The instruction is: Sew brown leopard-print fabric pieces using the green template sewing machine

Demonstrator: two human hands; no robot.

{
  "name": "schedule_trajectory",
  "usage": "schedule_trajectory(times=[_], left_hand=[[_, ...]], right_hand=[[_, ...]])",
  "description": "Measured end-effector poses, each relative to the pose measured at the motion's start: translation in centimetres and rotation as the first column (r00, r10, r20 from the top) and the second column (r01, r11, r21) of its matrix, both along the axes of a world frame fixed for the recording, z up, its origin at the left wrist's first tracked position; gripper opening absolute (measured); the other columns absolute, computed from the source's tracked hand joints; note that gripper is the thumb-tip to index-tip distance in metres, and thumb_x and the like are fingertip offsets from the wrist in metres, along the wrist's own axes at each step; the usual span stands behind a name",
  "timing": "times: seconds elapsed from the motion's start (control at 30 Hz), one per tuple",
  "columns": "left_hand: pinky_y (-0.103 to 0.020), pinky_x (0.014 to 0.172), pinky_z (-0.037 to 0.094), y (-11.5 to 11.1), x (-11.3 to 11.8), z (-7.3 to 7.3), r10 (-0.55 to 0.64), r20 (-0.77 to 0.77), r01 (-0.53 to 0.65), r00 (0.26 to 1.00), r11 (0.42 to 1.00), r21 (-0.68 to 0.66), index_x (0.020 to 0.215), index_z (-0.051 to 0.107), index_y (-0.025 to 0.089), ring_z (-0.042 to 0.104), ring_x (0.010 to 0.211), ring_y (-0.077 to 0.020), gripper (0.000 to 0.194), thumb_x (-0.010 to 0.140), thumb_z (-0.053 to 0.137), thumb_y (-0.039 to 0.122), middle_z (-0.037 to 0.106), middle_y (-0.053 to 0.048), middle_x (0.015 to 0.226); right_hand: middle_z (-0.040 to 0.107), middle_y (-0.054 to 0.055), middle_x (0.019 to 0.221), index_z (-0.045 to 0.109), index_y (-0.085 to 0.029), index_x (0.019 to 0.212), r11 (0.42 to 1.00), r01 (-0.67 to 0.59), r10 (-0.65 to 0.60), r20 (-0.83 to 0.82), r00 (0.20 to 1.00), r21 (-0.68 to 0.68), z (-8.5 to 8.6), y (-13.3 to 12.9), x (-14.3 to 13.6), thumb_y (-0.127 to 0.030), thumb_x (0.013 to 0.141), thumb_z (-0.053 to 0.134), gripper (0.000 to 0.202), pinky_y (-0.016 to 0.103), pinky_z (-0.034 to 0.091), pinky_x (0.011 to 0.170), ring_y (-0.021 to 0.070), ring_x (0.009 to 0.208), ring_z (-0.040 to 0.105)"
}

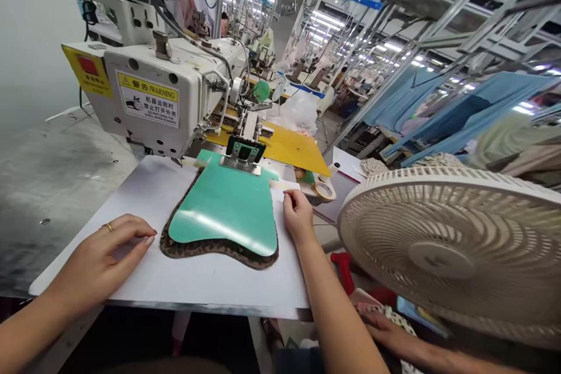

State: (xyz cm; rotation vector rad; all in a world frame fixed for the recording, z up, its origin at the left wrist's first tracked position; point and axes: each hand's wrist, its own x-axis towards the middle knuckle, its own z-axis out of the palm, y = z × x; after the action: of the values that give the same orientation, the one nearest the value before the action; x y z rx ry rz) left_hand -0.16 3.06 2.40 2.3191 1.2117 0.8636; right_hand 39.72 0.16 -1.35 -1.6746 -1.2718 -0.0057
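Note:
A green plastic template point(225, 207) lies on a leopard-print fabric piece point(210, 249) whose edge shows around it. Both rest on a white board point(205, 280) under the clamp point(242, 155) of a white sewing machine point(153, 93). My left hand point(103, 257) lies flat on the board, its fingertips just left of the fabric's edge, holding nothing. My right hand point(297, 214) rests at the template's right edge, fingers curled on the board beside a strip of tape point(284, 185).
A large beige fan point(456, 245) stands close on the right. Another person's hand point(390, 333) lies below it on patterned cloth. A tape roll point(324, 190) and a yellow board point(284, 146) sit behind the template. Blue garments point(438, 111) hang along the aisle.

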Motion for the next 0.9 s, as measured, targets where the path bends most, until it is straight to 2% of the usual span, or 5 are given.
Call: schedule_trajectory(times=[0.2,0.33,0.43,0.53,0.9], left_hand=[[-0.036,0.088,0.049,-1.3,1.0,0.7,-0.160,-0.108,0.185,0.981,0.940,0.287,0.101,0.067,0.029,0.065,0.094,-0.0223,0.017,0.090,0.053,0.030,0.066,-0.003,0.102],[-0.039,0.092,0.048,-2.2,3.9,1.1,-0.252,-0.274,0.348,0.928,0.847,0.402,0.102,0.070,0.022,0.064,0.098,-0.0235,0.020,0.093,0.053,0.025,0.067,-0.007,0.104],[-0.046,0.087,0.048,-2.2,6.8,1.3,-0.275,-0.425,0.420,0.862,0.857,0.297,0.100,0.071,0.020,0.061,0.100,-0.0299,0.023,0.093,0.050,0.027,0.065,-0.011,0.106],[-0.045,0.086,0.046,-1.6,9.2,1.6,-0.304,-0.492,0.390,0.816,0.917,0.081,0.087,0.069,0.018,0.059,0.096,-0.0297,0.023,0.091,0.048,0.026,0.064,-0.011,0.097],[-0.033,0.071,0.041,0.7,10.9,2.4,-0.272,-0.441,0.229,0.855,0.962,-0.149,0.077,0.061,0.021,0.061,0.083,-0.0223,0.018,0.085,0.047,0.027,0.065,-0.003,0.086]], right_hand=[[0.065,0.005,0.081,0.062,-0.018,0.088,0.997,-0.055,0.052,-0.052,0.997,-0.054,2.8,-2.9,0.0,-0.039,0.086,0.048,0.025,0.032,0.045,0.066,0.0197,0.071,0.057],[0.063,0.003,0.081,0.064,-0.021,0.084,0.966,-0.229,0.226,-0.039,0.973,-0.120,4.5,-7.1,-4.4,-0.034,0.085,0.056,0.015,0.032,0.046,0.070,0.0191,0.076,0.058],[0.061,0.004,0.093,0.066,-0.022,0.092,0.903,-0.367,0.391,0.070,0.918,-0.222,4.1,-8.7,-9.5,-0.026,0.085,0.064,0.009,0.034,0.046,0.082,0.0211,0.091,0.057],[0.059,0.006,0.096,0.066,-0.021,0.093,0.890,-0.286,0.381,0.234,0.895,-0.356,3.0,-8.1,-12.9,-0.020,0.087,0.066,0.006,0.036,0.043,0.083,0.0234,0.094,0.054],[0.057,-0.001,0.085,0.061,-0.020,0.081,0.865,-0.262,0.346,0.132,0.929,-0.427,3.1,-5.6,-12.1,-0.015,0.090,0.063,0.011,0.028,0.038,0.070,0.0162,0.081,0.055]])
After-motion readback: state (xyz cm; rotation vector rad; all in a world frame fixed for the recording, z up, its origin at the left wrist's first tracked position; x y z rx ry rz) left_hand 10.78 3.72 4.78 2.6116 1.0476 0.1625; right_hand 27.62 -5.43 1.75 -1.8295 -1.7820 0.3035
